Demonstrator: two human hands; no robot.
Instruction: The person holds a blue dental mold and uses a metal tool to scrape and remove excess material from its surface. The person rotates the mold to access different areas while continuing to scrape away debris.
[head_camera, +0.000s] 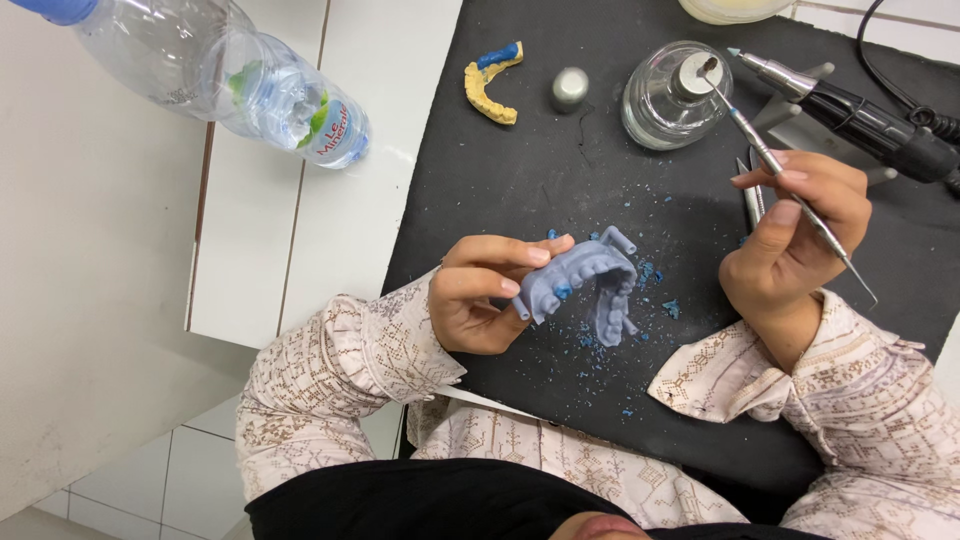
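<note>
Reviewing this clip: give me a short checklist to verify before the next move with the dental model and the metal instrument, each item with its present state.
1. Left hand has a firm hold of the grey dental model: ok, fingers wrap one end.
2. Right hand grips the metal instrument: ok.
3. Instrument tip at the glass burner wick: ok, the tip reaches it.
4. Burner lit: cannot tell, no flame shows.
5. Black mat free of debris: not ok, blue wax crumbs scattered.

Dental model (590, 285) on mat (520, 170), burner (672, 100) behind, bottle (220, 65) left.
</note>
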